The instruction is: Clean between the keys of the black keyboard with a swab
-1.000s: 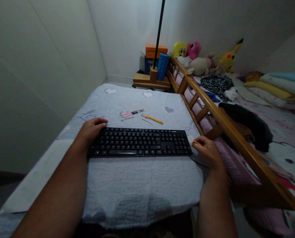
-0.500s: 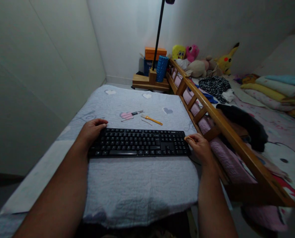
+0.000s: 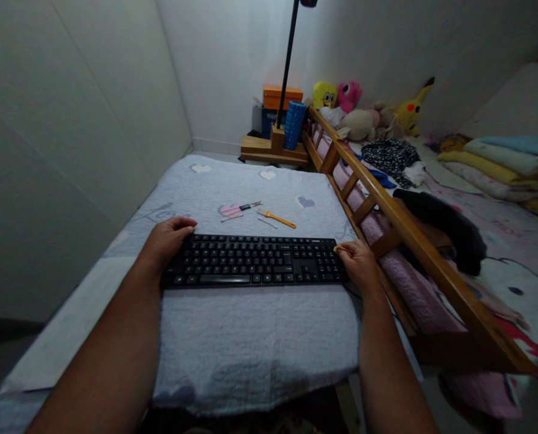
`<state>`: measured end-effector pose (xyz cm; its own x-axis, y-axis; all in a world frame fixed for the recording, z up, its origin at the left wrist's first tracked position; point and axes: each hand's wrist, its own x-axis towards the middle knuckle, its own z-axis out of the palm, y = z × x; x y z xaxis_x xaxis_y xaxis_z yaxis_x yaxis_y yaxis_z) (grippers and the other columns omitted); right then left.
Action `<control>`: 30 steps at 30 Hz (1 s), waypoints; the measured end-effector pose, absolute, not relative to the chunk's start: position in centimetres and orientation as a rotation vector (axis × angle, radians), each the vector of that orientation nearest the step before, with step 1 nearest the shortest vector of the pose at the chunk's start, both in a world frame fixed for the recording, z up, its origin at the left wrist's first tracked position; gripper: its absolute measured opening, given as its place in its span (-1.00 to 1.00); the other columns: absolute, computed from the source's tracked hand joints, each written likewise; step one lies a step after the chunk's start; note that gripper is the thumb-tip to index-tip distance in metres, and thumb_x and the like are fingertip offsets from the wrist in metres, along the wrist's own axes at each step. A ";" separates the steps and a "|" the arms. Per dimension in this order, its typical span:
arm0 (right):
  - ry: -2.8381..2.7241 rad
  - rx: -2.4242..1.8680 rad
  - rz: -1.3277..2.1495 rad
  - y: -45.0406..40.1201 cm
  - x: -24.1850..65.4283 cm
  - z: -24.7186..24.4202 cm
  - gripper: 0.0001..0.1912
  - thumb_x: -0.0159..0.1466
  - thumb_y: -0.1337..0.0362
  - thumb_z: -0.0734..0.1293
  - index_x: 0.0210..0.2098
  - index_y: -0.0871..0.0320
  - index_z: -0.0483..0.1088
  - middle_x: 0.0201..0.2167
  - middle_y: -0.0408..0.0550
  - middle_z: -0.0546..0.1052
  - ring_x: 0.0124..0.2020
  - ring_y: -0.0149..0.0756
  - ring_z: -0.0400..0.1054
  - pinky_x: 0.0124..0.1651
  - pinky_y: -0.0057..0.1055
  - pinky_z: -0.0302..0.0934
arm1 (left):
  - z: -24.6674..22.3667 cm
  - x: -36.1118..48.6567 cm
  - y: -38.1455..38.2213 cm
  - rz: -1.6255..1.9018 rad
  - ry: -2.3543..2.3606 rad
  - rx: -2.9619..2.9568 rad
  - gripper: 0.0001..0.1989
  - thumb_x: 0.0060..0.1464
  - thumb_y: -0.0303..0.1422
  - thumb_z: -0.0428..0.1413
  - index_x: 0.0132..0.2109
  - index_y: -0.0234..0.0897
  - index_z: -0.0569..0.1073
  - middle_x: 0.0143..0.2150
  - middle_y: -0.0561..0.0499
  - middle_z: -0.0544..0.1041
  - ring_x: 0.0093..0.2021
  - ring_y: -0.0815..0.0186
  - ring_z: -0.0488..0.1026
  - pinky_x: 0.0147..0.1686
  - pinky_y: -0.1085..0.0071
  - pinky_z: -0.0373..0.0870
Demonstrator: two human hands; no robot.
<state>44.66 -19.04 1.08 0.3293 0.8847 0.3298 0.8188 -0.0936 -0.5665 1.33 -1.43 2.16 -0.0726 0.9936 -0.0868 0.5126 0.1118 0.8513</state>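
Observation:
A black full-size keyboard (image 3: 251, 260) lies crosswise on the pale blue cloth (image 3: 260, 337), its keys facing up. Around its left end, my left hand (image 3: 168, 240) is closed, with the thumb and fingers near the upper left corner. My right hand (image 3: 356, 260) has its curled fingers closed on the right end, beside the number keys. The undersides of both grips are hidden. Beyond the keyboard lie a yellow-handled brush (image 3: 278, 219), a small tool with a black-and-silver handle (image 3: 251, 205) and two thin cotton swabs, one a white swab (image 3: 268, 223).
A wooden bed rail (image 3: 382, 205) runs along the right, with bedding and clothes behind it. At the back, a black pole (image 3: 287, 66) rises from a wooden base (image 3: 260, 146), near a blue foam roller (image 3: 295, 125) and an orange box (image 3: 281, 96). A pale panel (image 3: 70, 150) borders the left.
My right hand has shifted slightly left, closer onto the keyboard's right end, and its fingers have drawn in. The left hand and the keyboard have stayed in place.

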 end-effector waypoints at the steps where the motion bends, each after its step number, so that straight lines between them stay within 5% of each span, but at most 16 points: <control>1: -1.495 -1.914 0.158 -19.3 44.7 1.2 -0.77 0.25 0.17 0.28 -0.36 0.10 0.55 -0.34 -0.03 0.50 -0.21 -0.16 0.37 -0.06 -0.23 0.22 | 2.3 1.4 -1.5 0.859 1.680 1.483 -0.70 -0.23 -0.21 0.20 -0.28 -0.20 0.59 -0.32 -0.01 0.58 -0.24 0.11 0.50 -0.14 0.25 0.44; 30: -1.581 -2.026 0.576 -24.8 43.4 3.9 -0.76 0.21 0.15 0.29 -0.41 0.14 0.53 -0.36 0.00 0.54 -0.27 -0.17 0.41 -0.20 -0.32 0.24 | 1.5 1.2 -1.1 0.880 1.673 1.465 -0.68 -0.23 -0.21 0.20 -0.26 -0.22 0.59 -0.36 0.00 0.57 -0.29 0.13 0.47 -0.20 0.27 0.40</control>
